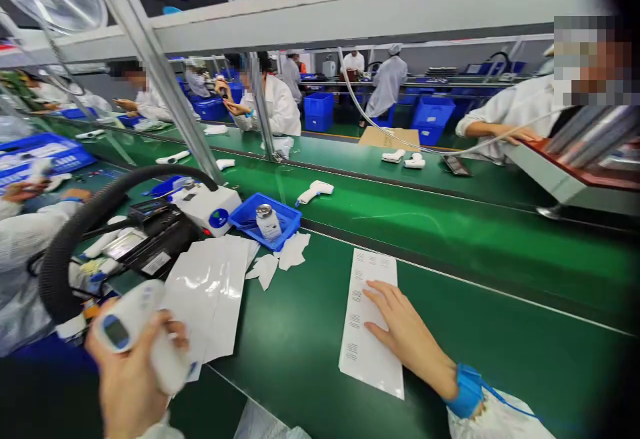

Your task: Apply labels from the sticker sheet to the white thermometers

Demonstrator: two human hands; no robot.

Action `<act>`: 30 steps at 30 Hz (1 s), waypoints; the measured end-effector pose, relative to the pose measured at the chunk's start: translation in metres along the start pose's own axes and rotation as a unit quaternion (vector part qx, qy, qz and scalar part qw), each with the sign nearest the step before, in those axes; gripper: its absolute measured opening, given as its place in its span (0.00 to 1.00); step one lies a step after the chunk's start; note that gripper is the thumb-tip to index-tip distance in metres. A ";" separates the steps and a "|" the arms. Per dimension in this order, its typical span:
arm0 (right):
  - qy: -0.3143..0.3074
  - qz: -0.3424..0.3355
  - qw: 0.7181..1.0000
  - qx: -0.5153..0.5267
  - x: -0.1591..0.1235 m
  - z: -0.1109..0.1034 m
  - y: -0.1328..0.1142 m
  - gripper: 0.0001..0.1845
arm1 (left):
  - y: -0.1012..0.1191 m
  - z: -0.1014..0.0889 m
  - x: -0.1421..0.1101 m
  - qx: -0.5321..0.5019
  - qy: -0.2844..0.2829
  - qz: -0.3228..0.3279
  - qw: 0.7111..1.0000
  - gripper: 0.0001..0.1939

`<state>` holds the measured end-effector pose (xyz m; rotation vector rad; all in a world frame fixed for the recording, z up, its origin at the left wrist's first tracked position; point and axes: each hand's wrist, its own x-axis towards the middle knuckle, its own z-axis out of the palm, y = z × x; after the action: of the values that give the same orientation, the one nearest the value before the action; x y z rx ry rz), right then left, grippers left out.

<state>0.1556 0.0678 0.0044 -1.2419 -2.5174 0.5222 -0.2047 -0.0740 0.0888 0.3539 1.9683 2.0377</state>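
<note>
A white infrared thermometer (150,325) with a small dark display is gripped in my left hand (127,379), raised at the lower left over the bench edge. My right hand (400,332), a blue wrist strap (467,391) around its wrist, reaches over a sheet of labels (373,359). Its fingers are spread over the sheet's printed face; whether every fingertip touches it, I cannot tell. Small blocks of print run down the sheet's left side and along its top. Glossy white sheets (213,292) lie on the bench beyond my left hand.
A blue tray (287,215) holds a metal-capped bottle (269,222), with torn paper pieces (263,271) beside it. A black hose (55,245) arches at the left near a white machine (205,205). Another thermometer (316,192) lies on the green conveyor belt (415,215). Co-workers sit across and left.
</note>
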 end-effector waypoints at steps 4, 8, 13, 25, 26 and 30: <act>0.000 0.055 0.992 0.114 -0.028 0.013 -0.033 0.10 | -0.028 0.076 -0.072 -0.045 -0.282 -0.153 0.946 0.42; 0.046 0.087 0.981 0.164 -0.045 0.036 -0.046 0.09 | -0.062 0.117 -0.115 -0.051 -0.436 -0.241 0.866 0.38; 0.121 0.105 0.966 0.204 -0.048 0.050 -0.050 0.11 | -0.081 0.135 -0.127 -0.052 -0.513 -0.248 0.820 0.35; 0.049 0.141 0.960 0.236 -0.026 0.026 -0.061 0.08 | -0.085 0.138 -0.131 0.040 -0.540 -0.145 0.828 0.32; 0.031 0.125 0.955 0.269 -0.027 0.020 -0.064 0.09 | -0.084 0.138 -0.130 0.045 -0.540 -0.145 0.828 0.32; -0.082 0.115 0.883 0.447 -0.036 -0.007 -0.075 0.08 | -0.079 0.139 -0.131 0.046 -0.552 -0.143 0.820 0.31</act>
<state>0.1267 -0.0020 0.0407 -1.1078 -1.7978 1.6594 -0.0290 0.0091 0.0185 0.9300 1.2377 1.0707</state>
